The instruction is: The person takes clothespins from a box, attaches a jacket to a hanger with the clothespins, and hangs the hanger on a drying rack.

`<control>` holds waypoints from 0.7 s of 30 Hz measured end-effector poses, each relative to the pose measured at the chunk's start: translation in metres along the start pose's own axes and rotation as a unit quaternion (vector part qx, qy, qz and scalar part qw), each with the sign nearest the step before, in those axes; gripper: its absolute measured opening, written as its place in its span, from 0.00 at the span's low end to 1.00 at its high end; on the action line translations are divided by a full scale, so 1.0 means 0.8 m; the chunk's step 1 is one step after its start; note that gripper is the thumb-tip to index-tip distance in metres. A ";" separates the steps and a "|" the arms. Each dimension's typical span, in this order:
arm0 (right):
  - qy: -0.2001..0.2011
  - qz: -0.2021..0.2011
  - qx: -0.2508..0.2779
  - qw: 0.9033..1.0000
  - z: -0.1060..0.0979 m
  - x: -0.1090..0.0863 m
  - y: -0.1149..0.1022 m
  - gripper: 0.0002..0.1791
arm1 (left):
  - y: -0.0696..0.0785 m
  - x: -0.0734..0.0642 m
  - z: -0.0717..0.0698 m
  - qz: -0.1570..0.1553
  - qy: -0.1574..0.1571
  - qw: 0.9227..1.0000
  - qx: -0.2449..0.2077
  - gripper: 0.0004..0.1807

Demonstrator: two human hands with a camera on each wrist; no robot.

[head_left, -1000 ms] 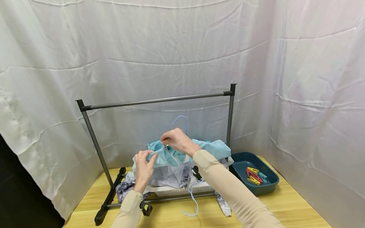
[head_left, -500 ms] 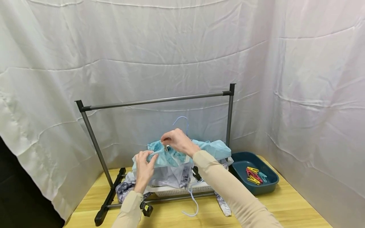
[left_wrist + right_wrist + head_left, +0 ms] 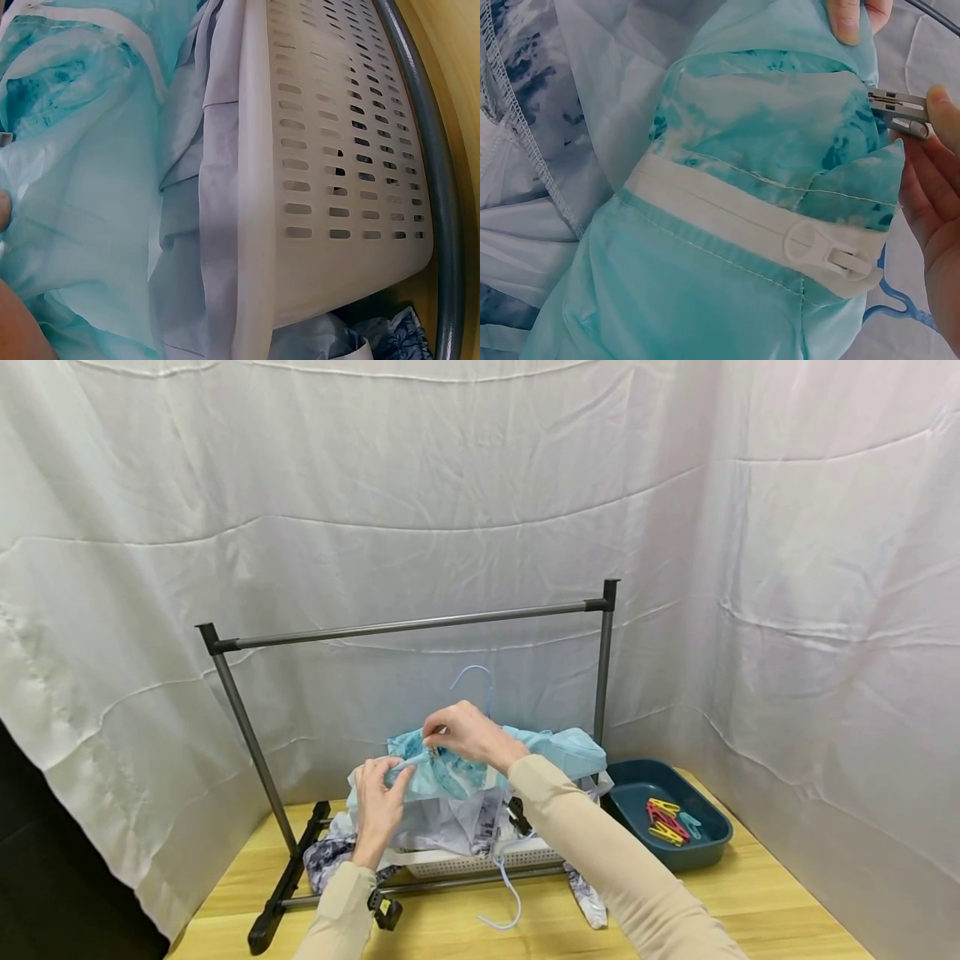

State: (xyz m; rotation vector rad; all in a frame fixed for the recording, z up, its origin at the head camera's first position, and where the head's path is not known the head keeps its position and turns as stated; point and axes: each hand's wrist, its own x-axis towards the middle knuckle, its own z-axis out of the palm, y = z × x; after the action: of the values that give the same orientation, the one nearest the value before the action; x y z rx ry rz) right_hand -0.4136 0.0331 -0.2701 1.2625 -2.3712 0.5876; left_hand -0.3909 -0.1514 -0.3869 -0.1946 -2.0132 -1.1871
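At the lower centre of the head view, the left hand (image 3: 380, 802) pinches the blue jacket (image 3: 566, 753) while the right hand (image 3: 465, 731) pinches a metal clip (image 3: 901, 112) at its edge, probably best worked with that edge taut and the clip square.

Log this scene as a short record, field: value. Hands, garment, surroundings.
left hand: pinches light blue garment
right hand: holds metal clip at garment's edge
garment detail: white zipper
white basket: perforated side, pale grey cloth inside
rack: metal top bar, higher than both hands
dark teal tray: right of rack, holds yellow, red and light blue pegs
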 end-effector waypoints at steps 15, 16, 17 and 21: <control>0.009 0.001 0.002 1.000 0.000 -0.007 0.002 0.16 | -0.003 0.000 -0.002 -0.011 0.005 1.000 0.004 0.09; 0.012 -0.002 -0.002 1.000 0.000 -0.008 0.003 0.16 | -0.003 0.000 -0.002 -0.012 0.005 1.000 0.002 0.09; 0.016 -0.003 -0.004 1.000 -0.001 -0.009 0.004 0.16 | -0.005 0.000 -0.002 -0.012 0.006 1.000 0.004 0.09; 0.033 -0.010 -0.025 0.999 -0.002 -0.017 0.009 0.13 | -0.008 0.000 -0.001 -0.012 0.010 1.000 0.003 0.09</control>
State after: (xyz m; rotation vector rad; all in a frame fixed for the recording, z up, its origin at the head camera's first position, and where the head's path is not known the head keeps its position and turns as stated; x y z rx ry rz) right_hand -0.4120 0.0468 -0.2770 1.2241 -2.3021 0.5524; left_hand -0.3934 -0.1556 -0.3910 -0.1565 -2.0070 -1.1942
